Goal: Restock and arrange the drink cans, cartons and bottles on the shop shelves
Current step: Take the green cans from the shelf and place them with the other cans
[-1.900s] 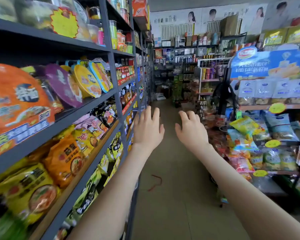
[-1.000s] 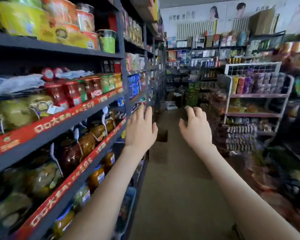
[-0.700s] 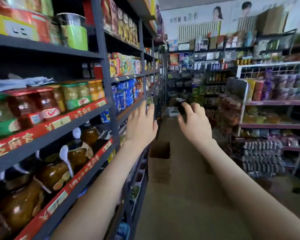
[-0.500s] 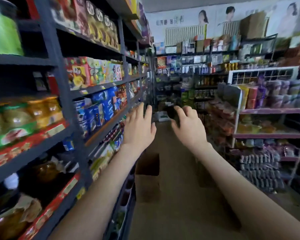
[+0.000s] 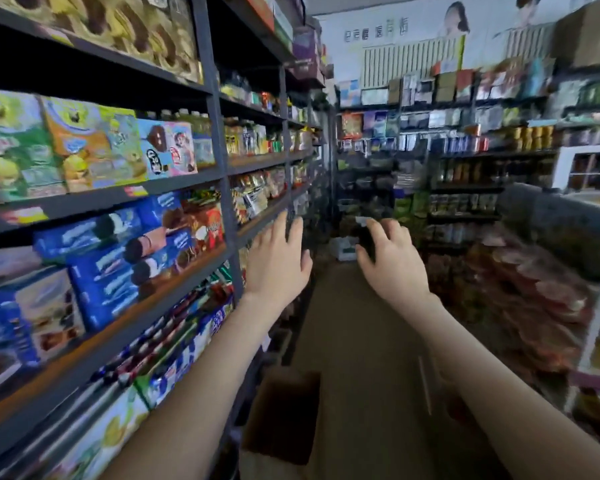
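- Left hand (image 5: 278,261) spread, empty; right hand (image 5: 394,263) curled, and it is unclear whether it grips anything.
- Likely hazard: a foot catching the cardboard box (image 5: 284,410) on the aisle floor.

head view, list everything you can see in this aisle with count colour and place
cartoon boxes: several, green, orange, pink, left shelving, upper shelf
biscuit packs: several, blue, the shelf below
drink bottles: a row, count unclear, yellow and green, further along the left shelving
cardboard box: one, brown, open, on the floor by the left shelving
snack bags: many, reddish, blurred, right rack
cans: a row, yellow, far shelves
poster: one, white, back wall
left hand: open, empty, raised beside the left shelving
right hand: fingers loosely curled, raised over the aisle
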The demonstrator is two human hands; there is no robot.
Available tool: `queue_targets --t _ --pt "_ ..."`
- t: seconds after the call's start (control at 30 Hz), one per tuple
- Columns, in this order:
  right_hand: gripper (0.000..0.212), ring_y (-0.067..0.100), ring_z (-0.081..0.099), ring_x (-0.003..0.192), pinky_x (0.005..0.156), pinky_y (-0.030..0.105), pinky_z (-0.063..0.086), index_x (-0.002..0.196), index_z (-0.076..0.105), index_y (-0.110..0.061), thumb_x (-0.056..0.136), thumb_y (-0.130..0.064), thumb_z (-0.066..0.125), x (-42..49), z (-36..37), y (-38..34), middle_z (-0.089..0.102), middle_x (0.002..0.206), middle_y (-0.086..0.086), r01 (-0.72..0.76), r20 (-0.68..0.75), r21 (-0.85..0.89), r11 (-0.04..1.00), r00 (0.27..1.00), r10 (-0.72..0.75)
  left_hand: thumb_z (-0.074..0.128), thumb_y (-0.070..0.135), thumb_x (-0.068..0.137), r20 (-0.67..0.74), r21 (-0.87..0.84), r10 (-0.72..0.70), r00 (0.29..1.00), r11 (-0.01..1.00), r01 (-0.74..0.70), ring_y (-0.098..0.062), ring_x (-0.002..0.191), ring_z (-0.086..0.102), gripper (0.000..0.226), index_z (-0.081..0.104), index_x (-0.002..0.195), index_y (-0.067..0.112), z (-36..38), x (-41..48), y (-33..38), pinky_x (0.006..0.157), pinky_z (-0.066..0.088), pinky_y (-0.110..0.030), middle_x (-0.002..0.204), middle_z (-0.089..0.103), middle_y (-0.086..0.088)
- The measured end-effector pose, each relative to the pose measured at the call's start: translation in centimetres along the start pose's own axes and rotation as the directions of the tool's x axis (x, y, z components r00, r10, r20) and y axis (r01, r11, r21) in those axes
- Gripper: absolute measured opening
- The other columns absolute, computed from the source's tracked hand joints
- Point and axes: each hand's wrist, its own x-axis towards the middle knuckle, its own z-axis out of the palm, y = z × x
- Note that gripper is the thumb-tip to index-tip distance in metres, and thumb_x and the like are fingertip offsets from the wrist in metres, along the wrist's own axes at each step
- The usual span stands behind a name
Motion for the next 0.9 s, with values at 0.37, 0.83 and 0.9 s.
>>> queue_targets --t 0.37,0.83,0.9 --pt "0.055 0.027 0.041 0.126 0.090 0.038 0.048 0.146 0.038 -0.016 0.098 -0.040 0.049 25.4 22.1 14.2 0.044 0.140 0.011 0.057 -0.017 0.102 0.993 0.998 -0.056 0.042 0.037 0.099 -0.056 0.083 -0.083 0.995 0.993 0.087 -0.031 0.141 0.030 0.061 0.021 0.151 0.014 20.2 29.5 -2.6 0.113 0.028 -0.041 0.158 0.020 -0.013" --pt "0.055 0.028 0.038 0.128 0.095 0.038 0.045 0.147 0.035 -0.015 0.099 -0.037 0.048 54.1 49.1 31.9 0.043 0.139 0.011 0.116 0.032 0.201 0.973 0.992 -0.125 0.043 0.037 0.098 -0.132 0.085 -0.140 0.981 0.985 0.152 -0.032 0.142 0.028 0.060 0.024 0.150 0.015 44.2 63.1 -2.2 0.115 0.026 -0.045 0.158 0.021 -0.012" --pt "0.054 0.028 0.039 0.127 0.096 0.039 0.045 0.146 0.036 -0.014 0.098 -0.036 0.049 58.4 52.8 34.1 0.044 0.138 0.012 0.158 0.023 0.220 0.962 0.986 -0.167 0.044 0.037 0.098 -0.165 0.094 -0.151 0.975 0.981 0.168 -0.030 0.140 0.031 0.059 0.026 0.149 0.015 47.4 68.0 -2.4 0.111 0.031 -0.043 0.157 0.023 -0.011"
